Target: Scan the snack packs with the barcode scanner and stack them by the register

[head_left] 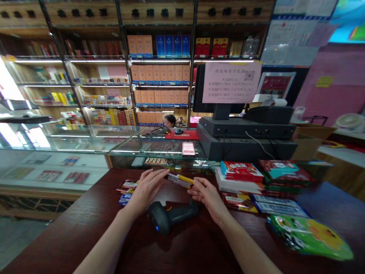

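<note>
A narrow yellow and white snack packet point(180, 180) is held up between my two hands, above the dark wooden counter point(94, 232). My left hand point(149, 187) has its fingertips closed on the packet's left end. The right end sits at the fingertips of my right hand point(205, 194). Below the packet lies a black barcode scanner point(171, 217) on its side, a small blue light showing at its head. Several small packets point(127, 190) lie just left of my left hand, partly hidden behind it.
Stacked red boxes point(242, 171), dark red and teal packs point(285, 173), blue packets point(278, 205) and a green bag point(310, 236) are on the right. Behind stand a cash register point(245, 133) and a glass display case point(154, 146). A person's head point(170, 121) shows beyond the case.
</note>
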{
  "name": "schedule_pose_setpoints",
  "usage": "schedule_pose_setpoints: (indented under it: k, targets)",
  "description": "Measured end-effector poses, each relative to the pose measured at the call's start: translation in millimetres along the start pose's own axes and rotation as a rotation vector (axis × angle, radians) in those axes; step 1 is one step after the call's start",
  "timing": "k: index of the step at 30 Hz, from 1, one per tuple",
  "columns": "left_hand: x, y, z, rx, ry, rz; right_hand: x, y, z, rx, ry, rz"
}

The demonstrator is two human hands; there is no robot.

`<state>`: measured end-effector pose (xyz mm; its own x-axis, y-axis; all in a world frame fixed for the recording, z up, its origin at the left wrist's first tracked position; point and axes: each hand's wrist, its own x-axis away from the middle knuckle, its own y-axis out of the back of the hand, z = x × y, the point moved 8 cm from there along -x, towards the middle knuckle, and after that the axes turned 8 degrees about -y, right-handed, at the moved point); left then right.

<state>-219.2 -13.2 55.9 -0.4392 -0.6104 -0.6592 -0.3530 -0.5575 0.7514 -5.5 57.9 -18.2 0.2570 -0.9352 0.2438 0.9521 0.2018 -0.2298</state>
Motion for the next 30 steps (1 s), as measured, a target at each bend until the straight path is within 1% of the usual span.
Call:
schedule_pose_setpoints:
  k: [4, 7, 11, 14, 17, 20, 22, 25, 30]
  targets:
    - [5, -4.9, 8, 0.159, 0.088, 0.015, -2, 2, -2, 0.022, 0.047, -0.02]
    - [9, -7.7, 15, 0.294, 0.221, -0.005, -4, 2, -2, 0.043, 0.088, -0.022]
    - [12, -10.9, 24, 0.46, 0.421, -0.063, -5, 1, 3, 0.087, 0.162, 0.0]
    - [11, -10.9, 29, 0.55, 0.504, -0.137, -4, 0, 9, 0.106, 0.233, 0.006]
    - [10, -10.6, 32, 0.68, 0.516, -0.216, -3, 0, 14, 0.131, 0.305, 0.036]
    - [10, -12.3, 35, 0.767, 0.492, -0.231, 2, 2, 22, 0.286, 0.417, 0.052]
    - [11, -14.6, 36, 0.779, 0.462, -0.192, 9, 4, 29, 0.434, 0.503, 0.05]
    - [10, -19.5, 33, 0.79, 0.407, -0.099, 19, 6, 37, 0.605, 0.6, 0.045]
    - [10, -24.4, 25, 0.821, 0.419, 0.021, 29, 5, 45, 0.715, 0.704, 0.045]
